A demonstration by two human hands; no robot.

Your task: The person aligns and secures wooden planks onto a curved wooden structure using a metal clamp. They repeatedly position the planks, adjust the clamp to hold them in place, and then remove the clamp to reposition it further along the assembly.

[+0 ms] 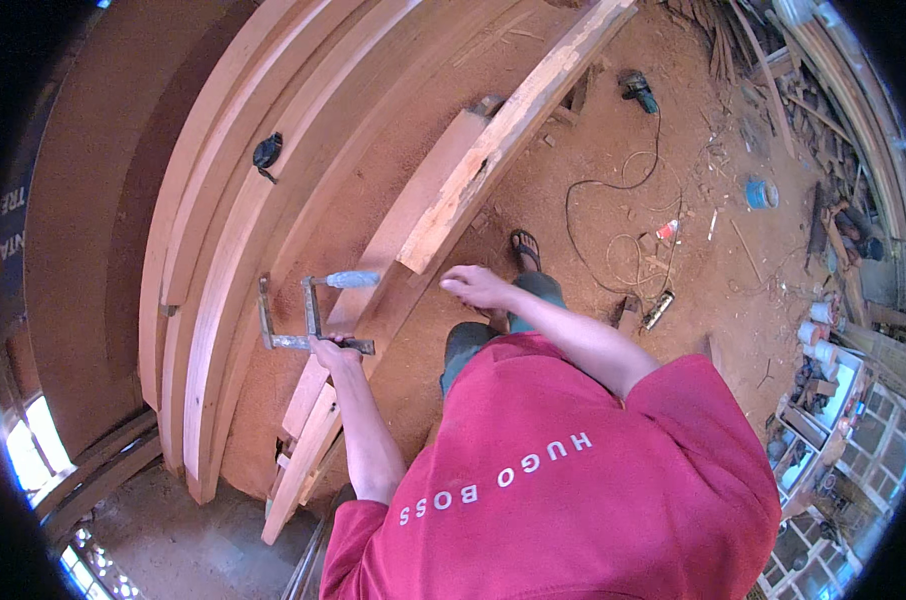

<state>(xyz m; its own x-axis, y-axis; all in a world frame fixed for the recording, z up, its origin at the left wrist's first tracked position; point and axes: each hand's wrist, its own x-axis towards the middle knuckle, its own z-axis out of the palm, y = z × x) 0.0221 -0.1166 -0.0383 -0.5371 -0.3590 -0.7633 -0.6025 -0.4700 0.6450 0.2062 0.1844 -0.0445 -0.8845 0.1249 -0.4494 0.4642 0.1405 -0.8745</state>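
Observation:
My left hand is closed around the steel bar of a bar clamp. The clamp's two jaws point away from me, and a pale blue-grey handle sticks out to the right from one of them. Beneath the clamp and hand runs a long wooden plank. Against it lies a timber beam with a rough, pale upper edge. My right hand hovers just right of the beam's near end, fingers curled together with nothing visible in them.
Several long curved beams stand at the left, with a black tape measure on them. A corded power tool lies on the dusty floor, its cable looping toward me. A blue container and a cluttered table are at right.

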